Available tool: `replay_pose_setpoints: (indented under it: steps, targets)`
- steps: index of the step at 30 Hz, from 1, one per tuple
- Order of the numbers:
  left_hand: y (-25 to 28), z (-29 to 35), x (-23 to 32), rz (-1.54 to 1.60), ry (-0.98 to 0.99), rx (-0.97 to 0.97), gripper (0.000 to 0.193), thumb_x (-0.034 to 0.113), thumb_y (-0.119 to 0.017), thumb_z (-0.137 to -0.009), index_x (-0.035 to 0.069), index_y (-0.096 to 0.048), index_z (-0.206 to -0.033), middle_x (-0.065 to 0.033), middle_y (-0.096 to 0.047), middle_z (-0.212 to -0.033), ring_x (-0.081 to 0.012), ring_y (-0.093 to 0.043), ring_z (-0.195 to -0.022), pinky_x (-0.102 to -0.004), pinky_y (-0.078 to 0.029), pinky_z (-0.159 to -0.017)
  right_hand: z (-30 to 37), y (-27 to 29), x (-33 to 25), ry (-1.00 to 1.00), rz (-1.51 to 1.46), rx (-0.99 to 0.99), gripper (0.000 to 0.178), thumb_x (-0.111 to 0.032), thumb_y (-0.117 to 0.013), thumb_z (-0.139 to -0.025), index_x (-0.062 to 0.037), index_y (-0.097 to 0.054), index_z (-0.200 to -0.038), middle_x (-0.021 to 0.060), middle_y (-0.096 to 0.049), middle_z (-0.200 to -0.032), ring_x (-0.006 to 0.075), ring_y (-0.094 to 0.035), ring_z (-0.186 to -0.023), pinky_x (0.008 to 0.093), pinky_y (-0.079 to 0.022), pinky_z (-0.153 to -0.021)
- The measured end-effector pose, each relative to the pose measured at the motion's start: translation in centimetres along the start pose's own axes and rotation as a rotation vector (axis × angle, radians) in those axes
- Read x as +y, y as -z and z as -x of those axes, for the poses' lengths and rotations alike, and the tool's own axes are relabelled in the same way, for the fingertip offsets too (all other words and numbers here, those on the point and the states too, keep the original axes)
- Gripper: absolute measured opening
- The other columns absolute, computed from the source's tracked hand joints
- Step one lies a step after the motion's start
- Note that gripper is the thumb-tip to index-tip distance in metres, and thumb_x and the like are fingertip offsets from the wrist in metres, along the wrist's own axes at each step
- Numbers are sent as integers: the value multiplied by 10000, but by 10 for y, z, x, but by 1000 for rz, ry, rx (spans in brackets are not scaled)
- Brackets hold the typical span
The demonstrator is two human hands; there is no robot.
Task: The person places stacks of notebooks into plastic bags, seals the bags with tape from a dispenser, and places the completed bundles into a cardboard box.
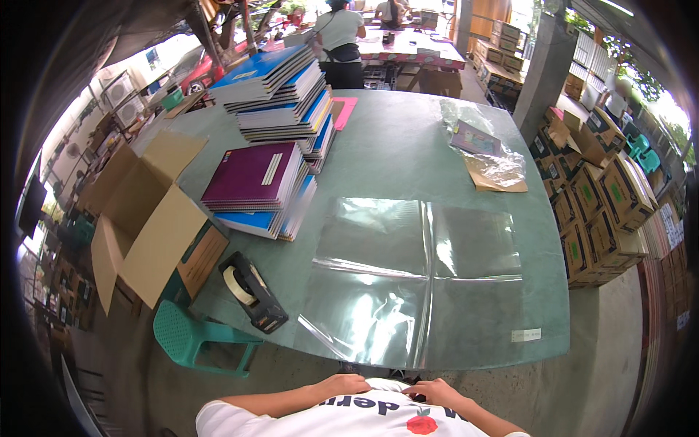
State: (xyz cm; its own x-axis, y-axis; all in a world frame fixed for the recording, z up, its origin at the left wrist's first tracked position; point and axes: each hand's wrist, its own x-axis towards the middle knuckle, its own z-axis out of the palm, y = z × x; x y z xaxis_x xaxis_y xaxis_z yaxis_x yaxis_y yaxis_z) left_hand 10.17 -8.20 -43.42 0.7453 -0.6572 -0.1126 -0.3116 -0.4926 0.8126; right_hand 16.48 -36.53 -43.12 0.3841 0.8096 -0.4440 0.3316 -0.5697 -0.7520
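Both hands are at my waist, below the table's near edge. My left hand (344, 384) is closed on the front of my white shirt (349, 415), and my right hand (438, 392) grips the same cloth a little to the right. Their fingertips are partly hidden in its folds. Just beyond them a large clear plastic sheet (472, 244), creased in a cross, lies spread over the green table (386, 146). To its left rests a black tape dispenser (253, 291) with a roll of tape. Spiral notebooks, a purple one (251, 175) and blue ones (262, 67), stand in tall piles farther back.
An opened cardboard box (164, 229) stands at the table's left edge, above a green plastic stool (189, 335). A clear wrapper (502, 166) with a brown board lies far right. Stacked cartons (601, 211) and a pillar (542, 69) flank the right side. A person (340, 40) stands beyond the table.
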Motion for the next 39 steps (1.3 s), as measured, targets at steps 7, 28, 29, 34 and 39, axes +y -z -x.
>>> replay_pose_setpoints:
  steps: [7,28,29,34,39]
  targets:
    - [0,-32,27,-199,89,-251,98,135,-451,-817,75,-510,-869,-111,-535,-875,-259,-571,-880,-347,-494,-707,11,4,-12,-37,360,-112,339,-221,-534,-811,-237,-578,-1146,-36,-615,-1014,128,-565,-989,343,-403,-778]
    - [17,-26,-1,277,24,-172,157,143,-463,-856,1,-512,-899,-174,-542,-859,-311,-564,-861,-385,-448,-741,-1,30,-5,34,18,-7,251,-164,-573,-767,-94,-634,-1000,77,-646,-956,273,-619,-852,339,-485,-745]
    - [33,-20,2,274,31,-166,157,143,-463,-856,1,-512,-899,-174,-542,-859,-311,-564,-861,-385,-448,-741,-12,50,-17,18,15,-183,261,-179,-594,-778,-99,-633,-1024,77,-647,-958,261,-621,-846,329,-483,-748]
    - [166,33,26,0,295,669,185,195,-530,-891,51,-625,-960,-102,-601,-885,-236,-574,-817,-322,-456,-740,-117,144,-75,194,-101,13,321,-52,-663,-743,-129,-647,-1054,73,-662,-952,177,-627,-849,311,-488,-746]
    - [164,139,-58,-293,594,1673,197,172,-552,-883,29,-595,-1012,-104,-605,-868,-218,-595,-802,-336,-489,-673,-258,193,-101,235,-643,377,242,-209,-596,-854,-19,-622,-1002,50,-639,-853,141,-598,-789,301,-488,-693]
